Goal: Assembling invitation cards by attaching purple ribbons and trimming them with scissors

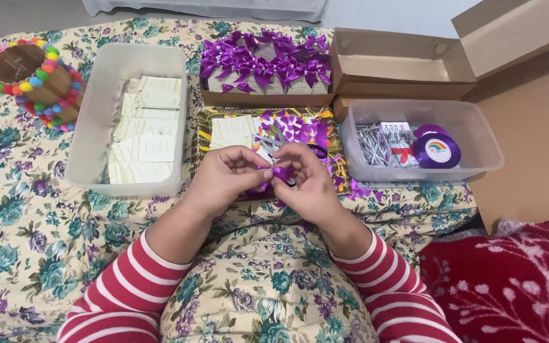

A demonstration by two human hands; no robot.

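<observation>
Many finished purple bows (265, 62) fill the far box; both hands (268, 174) pinch another purple ribbon (281, 173) mid-fold, loose ribbons (297, 130) waiting.

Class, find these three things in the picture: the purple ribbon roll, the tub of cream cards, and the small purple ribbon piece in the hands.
purple ribbon roll (436, 150), head view, on its flat face.
tub of cream cards (82, 136), head view, on its left wall.
purple ribbon piece (281, 173), head view, on the part showing between the hands.
</observation>
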